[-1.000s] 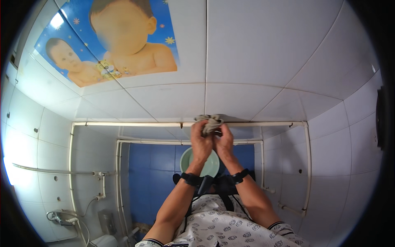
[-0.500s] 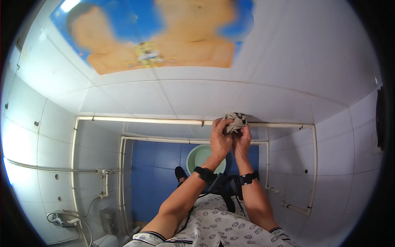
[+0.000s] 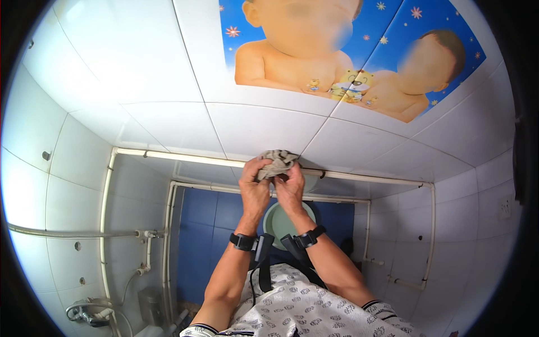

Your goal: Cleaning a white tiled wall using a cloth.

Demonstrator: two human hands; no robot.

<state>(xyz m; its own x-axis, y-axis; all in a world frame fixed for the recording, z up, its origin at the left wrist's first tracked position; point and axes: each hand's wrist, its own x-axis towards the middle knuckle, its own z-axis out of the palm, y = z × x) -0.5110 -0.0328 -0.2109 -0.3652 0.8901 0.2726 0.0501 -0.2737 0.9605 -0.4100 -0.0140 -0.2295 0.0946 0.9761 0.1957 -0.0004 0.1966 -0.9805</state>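
Observation:
A crumpled grey-beige cloth [image 3: 281, 160] is pressed over the upper white pipe [image 3: 196, 160], which runs along the tiled wall. My left hand [image 3: 255, 188] grips the cloth from its left side, with the fingers curled over it. On the other side my right hand [image 3: 290, 188] holds it too, its fingers bent up against the underside. The two hands are close together, and the cloth hides the stretch of pipe beneath it. Whether it wraps fully around the pipe I cannot tell. Black bands with small dark devices sit on both wrists.
Below my hands a light green basin [image 3: 266, 227] stands on the blue tiled floor [image 3: 196, 219]. A lower white pipe [image 3: 224, 190] runs behind it. Taps and a hose [image 3: 92, 312] are at the lower left. A blue poster [image 3: 370, 45] hangs on the wall above.
Both hands have moved left along the pipe with the cloth, past a dark pipe clip. My view has shifted left as well, so the poster now appears farther right.

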